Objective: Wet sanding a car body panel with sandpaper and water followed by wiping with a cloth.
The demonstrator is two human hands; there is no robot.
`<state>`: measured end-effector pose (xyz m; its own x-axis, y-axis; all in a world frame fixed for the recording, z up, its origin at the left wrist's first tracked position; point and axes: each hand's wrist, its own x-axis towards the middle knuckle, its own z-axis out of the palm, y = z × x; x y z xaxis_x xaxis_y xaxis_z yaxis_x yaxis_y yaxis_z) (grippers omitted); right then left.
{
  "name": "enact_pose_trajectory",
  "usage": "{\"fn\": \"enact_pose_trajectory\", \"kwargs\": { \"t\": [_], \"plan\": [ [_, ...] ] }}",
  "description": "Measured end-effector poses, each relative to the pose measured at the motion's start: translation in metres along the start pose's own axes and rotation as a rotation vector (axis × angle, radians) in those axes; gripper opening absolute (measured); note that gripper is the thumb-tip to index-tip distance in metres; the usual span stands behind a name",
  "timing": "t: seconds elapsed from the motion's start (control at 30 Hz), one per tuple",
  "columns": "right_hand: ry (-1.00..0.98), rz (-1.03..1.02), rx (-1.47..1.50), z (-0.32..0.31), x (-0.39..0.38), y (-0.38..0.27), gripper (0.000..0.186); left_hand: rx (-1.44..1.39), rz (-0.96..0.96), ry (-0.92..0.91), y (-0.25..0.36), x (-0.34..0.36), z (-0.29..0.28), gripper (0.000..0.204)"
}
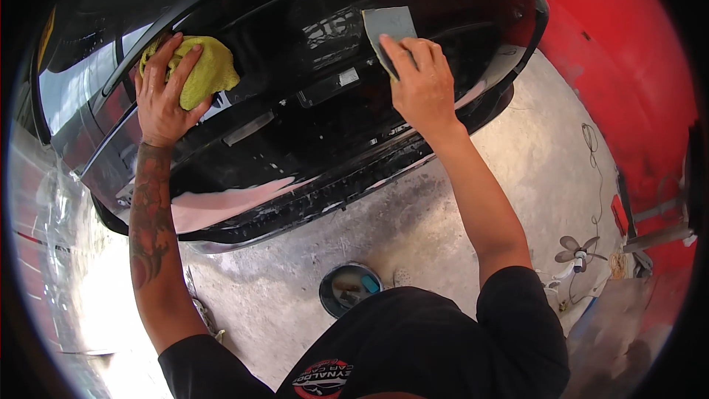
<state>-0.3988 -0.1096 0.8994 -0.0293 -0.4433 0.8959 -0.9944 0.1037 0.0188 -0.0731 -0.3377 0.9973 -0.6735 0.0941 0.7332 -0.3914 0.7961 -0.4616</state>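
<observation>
My left hand (164,89) grips a bunched yellow cloth (205,66) against the upper left of a black car's rear panel (310,155), near the edge of the glass. My right hand (419,85) is closed on a grey sheet (395,22), which looks like sandpaper and seems to have a dark pad at its side, pressed to the panel right of centre. Between my hands are a recessed strip and a small pale rectangle on the panel. Pale pink patches (221,203) show along the lower bodywork, below my left hand.
A round black bucket (336,270) holding a blue block stands on the concrete floor (399,222) below. To the right are a red panel or vehicle (628,89), a standing fan (578,255) and a loose cord (591,148). Plastic sheeting hangs at the far left.
</observation>
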Motion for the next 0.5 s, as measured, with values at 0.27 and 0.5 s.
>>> {"fn": "enact_pose_trajectory", "kwargs": {
  "t": [0.27,0.5],
  "plan": [
    [-0.103,0.309,0.039,0.003,0.009,-0.007,0.067,-0.012,-0.005,-0.003,-0.001,-0.001,0.0,0.074],
    [-0.036,0.108,0.062,0.041,0.027,-0.057,0.052,0.005,0.01,-0.001,-0.001,0.001,-0.001,0.072]
  ]
}}
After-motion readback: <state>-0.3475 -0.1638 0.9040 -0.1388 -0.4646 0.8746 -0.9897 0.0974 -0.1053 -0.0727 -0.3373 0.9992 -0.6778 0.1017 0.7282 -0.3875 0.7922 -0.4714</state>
